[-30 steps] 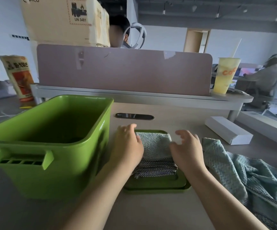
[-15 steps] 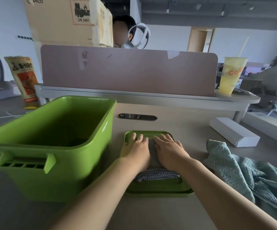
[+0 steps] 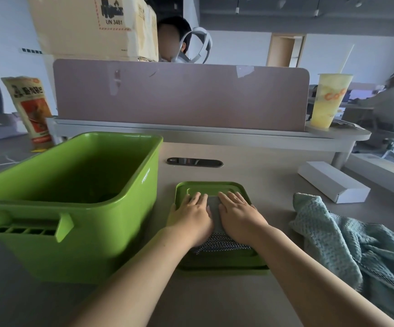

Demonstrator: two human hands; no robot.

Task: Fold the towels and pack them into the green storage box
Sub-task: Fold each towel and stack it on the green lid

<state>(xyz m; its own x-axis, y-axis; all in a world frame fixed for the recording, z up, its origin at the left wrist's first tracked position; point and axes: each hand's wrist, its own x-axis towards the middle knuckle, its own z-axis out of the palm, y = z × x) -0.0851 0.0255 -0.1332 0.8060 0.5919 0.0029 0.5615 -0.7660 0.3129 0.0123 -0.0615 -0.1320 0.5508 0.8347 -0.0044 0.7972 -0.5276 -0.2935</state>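
The green storage box stands open on the left of the desk; I see no towel in the part of its inside that shows. Right of it lies its green lid, flat on the desk. A small folded grey-blue towel rests on the lid. My left hand and my right hand lie flat side by side on top of this towel, palms down, fingers stretched forward. A loose teal towel lies crumpled at the right.
A white flat carton lies at the right rear. A desk divider closes off the back, with a yellow drink cup on the ledge. A snack bag and a cardboard box stand rear left. People sit beyond.
My hands came together from the towel's two sides and now lie flat on its top, side by side. The towel stays on the lid.
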